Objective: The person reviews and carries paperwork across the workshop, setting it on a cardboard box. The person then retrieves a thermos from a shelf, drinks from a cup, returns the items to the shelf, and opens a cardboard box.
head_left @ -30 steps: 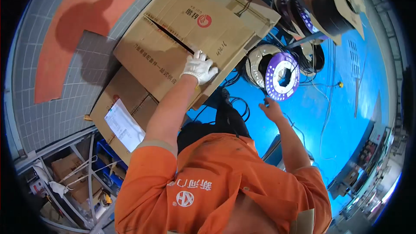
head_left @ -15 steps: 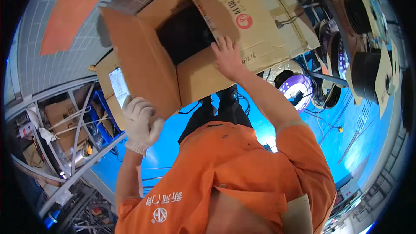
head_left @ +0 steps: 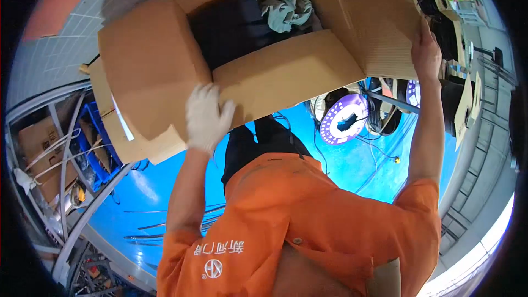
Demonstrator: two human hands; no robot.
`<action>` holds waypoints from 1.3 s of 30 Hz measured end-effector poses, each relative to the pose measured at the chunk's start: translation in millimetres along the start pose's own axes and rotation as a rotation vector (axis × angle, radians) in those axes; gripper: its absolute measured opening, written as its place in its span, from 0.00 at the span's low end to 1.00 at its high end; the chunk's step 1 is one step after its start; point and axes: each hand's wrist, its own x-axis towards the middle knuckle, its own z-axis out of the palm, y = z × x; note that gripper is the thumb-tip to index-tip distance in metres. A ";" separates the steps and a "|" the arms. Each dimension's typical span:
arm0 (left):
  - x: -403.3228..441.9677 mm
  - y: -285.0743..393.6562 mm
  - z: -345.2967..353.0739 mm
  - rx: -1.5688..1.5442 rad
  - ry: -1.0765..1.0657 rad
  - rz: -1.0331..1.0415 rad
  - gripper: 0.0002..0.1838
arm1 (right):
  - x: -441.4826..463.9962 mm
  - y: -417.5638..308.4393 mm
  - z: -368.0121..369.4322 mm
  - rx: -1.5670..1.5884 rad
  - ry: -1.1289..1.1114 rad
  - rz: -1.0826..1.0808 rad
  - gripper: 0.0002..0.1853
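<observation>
A large cardboard box [head_left: 286, 77] stands in front of me with its flaps folded outward. Inside it are dark material [head_left: 228, 30] and a crumpled pale grey-green cloth [head_left: 286, 10]. My left hand [head_left: 207, 118], in a white glove, lies against the box's near left corner, fingers and thumb apart. At the far right, my right hand [head_left: 426, 52] is bare and closed on the outer edge of the raised right flap [head_left: 374, 16]. Some of its fingers are hidden behind the cardboard. The left flap [head_left: 146, 66] leans outward.
A purple-rimmed reel [head_left: 345, 120] and loose cables lie on the blue floor to the right. Coils of black strip [head_left: 451, 96] stand beyond my right hand. A metal frame rack [head_left: 63, 159] with a blue crate [head_left: 99, 143] is at the left. Long thin strips [head_left: 165, 228] lie on the floor.
The right flap has swung open to the right with my right hand, uncovering the dark material and the cloth. My gloved left hand has moved right and up onto the near corner.
</observation>
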 end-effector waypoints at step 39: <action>-22.2 106.0 -117.6 -0.106 -0.228 0.537 0.11 | 12.8 56.0 8.2 0.349 -0.063 0.103 0.25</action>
